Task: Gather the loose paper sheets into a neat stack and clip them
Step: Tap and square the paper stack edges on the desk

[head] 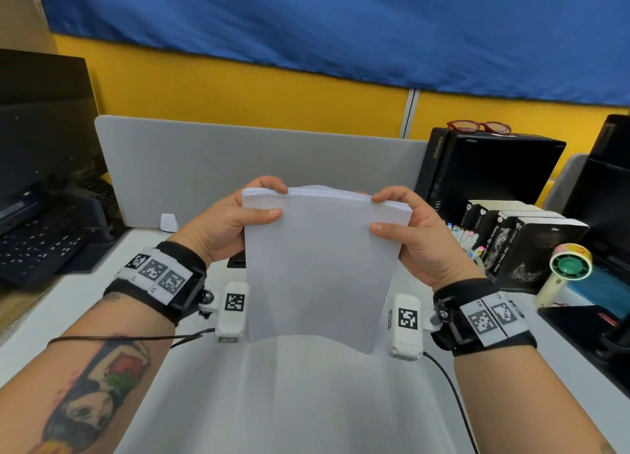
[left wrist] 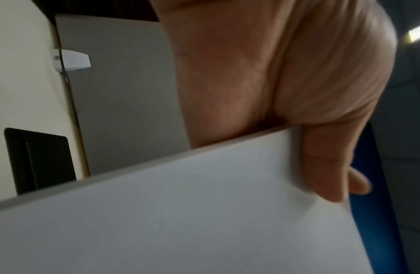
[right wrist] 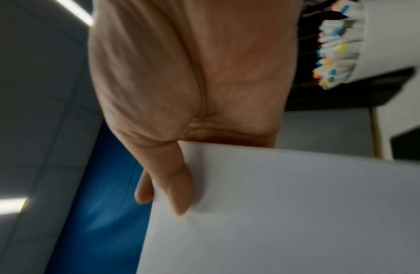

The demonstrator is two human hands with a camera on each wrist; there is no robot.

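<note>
The left hand and right hand are pinching the paper stack near its top corners, thumbs in front. The sheets are probably light, floppy and prone to sliding, so gripping both side edges is likely best.

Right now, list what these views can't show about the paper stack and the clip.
- Clip: not found in any view; the stack and both hands may hide it.
- Stack's bottom edge: head view can't tell whether it touches the desk.
- Fingers behind the stack: hidden by paper for the left hand and the right hand.
- Sheet count: edges too fine, wrist views blurred.
</note>
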